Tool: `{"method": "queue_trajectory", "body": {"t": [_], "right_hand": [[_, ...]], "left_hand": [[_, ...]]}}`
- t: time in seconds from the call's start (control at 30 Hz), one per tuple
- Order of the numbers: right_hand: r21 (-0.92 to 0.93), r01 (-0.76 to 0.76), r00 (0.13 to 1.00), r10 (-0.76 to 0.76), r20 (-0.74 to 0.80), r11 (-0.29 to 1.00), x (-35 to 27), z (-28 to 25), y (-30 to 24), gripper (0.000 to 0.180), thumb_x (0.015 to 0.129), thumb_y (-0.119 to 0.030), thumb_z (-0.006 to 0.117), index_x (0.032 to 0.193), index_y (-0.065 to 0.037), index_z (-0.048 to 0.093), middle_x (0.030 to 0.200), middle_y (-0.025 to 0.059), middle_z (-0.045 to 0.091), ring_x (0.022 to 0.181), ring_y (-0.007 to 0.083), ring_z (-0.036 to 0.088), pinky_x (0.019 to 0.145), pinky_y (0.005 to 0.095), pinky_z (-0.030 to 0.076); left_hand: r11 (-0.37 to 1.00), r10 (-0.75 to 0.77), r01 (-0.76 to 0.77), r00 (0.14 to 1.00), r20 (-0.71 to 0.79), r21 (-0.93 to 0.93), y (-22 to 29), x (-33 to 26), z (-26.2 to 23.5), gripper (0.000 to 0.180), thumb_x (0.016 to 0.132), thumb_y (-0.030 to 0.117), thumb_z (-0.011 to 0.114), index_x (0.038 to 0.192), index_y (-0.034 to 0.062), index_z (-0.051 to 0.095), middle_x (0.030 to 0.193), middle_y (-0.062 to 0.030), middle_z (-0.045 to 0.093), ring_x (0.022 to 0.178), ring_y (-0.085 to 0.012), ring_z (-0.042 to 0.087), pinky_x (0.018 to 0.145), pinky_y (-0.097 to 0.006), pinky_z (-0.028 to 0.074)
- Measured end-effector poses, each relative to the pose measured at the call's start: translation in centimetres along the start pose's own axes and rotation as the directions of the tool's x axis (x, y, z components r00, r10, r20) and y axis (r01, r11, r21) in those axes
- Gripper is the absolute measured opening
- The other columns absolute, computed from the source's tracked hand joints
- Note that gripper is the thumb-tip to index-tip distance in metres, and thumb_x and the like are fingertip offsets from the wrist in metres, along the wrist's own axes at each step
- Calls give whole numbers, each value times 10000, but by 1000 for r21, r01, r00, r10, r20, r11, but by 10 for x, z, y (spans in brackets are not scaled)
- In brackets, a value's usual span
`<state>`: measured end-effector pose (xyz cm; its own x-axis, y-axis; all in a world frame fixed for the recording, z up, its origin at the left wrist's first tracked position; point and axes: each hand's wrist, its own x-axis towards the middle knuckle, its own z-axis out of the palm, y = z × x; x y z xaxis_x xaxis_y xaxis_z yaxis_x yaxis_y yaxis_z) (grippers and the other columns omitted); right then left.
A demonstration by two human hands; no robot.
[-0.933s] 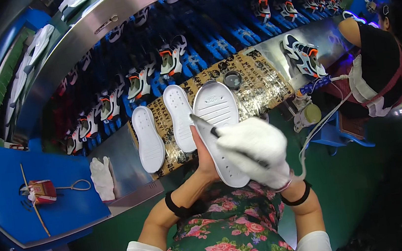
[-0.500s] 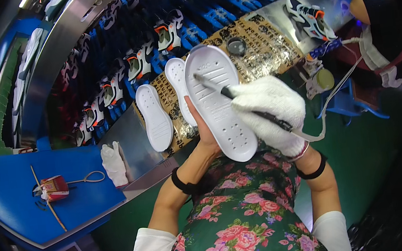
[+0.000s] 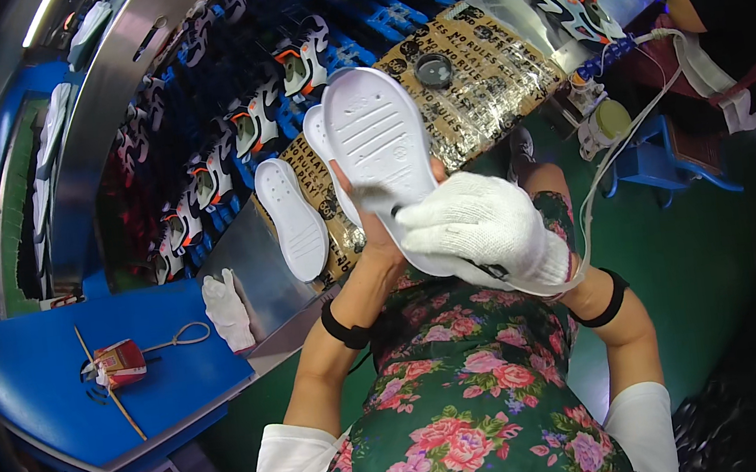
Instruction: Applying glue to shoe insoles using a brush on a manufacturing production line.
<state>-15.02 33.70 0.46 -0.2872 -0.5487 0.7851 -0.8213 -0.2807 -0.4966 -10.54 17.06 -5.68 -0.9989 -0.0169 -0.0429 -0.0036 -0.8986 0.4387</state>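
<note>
My bare left hand [image 3: 376, 234] grips a white shoe sole [image 3: 376, 134] from beneath, its ridged inner face turned up toward me. Over the heel half of that sole, my right hand [image 3: 479, 224], in a white knit glove, closes round a brush [image 3: 383, 196] with a dark handle. The bristles are blurred and lie over the middle of the sole. A pale tube [image 3: 585, 231] runs from the brush's rear end, past my wrist. Two more white soles lie beyond my left hand: one sole [image 3: 290, 220] in full sight, the other sole [image 3: 318, 136] partly hidden behind the held one.
Printed brown board covered in shiny film [image 3: 496, 83] carries a small dark dish [image 3: 434, 71]. Rows of sneakers [image 3: 304, 58] stand behind it. A blue table [image 3: 28, 360] at left holds a red box [image 3: 120, 363]; near it lies a white glove [image 3: 227, 311]. A blue stool [image 3: 654, 158] stands right.
My right hand and the brush have moved toward me, from the toe half to the middle of the sole. The view has shifted slightly, and the left hand still grips the sole.
</note>
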Motion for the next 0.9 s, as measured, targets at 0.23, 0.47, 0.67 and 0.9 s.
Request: {"method": "queue_trajectory", "body": {"t": [0.23,0.47,0.67,0.9], "right_hand": [[-33,-44,997,42,-72,998,-1,-7,1,210,735,-31,735,944,-50,725,983,111,724,813,285,677,731,370,546],[108,-102,990,111,-86,989,-6,-8,0,258,687,-29,787,937,-67,733,1005,122,734,812,257,696,717,361,540],[77,-34,999,35,-17,996,-21,9,1,261,677,-22,790,923,-92,738,988,108,736,797,247,694,696,348,541],[-2,-44,999,44,19,999,-27,5,-1,309,632,-12,757,931,-78,719,966,82,710,798,272,663,696,346,546]], "left_hand": [[998,38,-34,998,-59,60,9,4,9,992,794,918,319,1206,40,525,938,-172,617,793,-271,628,688,-405,556],[1000,-24,24,1000,11,14,17,9,-5,1056,691,984,377,1068,8,524,802,-124,551,756,-264,571,668,-394,524],[995,-15,23,996,87,-99,21,12,4,1070,685,993,347,1063,12,547,895,-122,580,797,-248,561,693,-388,506],[990,4,1,999,-34,144,27,19,-1,962,794,919,331,1308,116,454,900,-103,496,693,-180,468,654,-346,451]]}}
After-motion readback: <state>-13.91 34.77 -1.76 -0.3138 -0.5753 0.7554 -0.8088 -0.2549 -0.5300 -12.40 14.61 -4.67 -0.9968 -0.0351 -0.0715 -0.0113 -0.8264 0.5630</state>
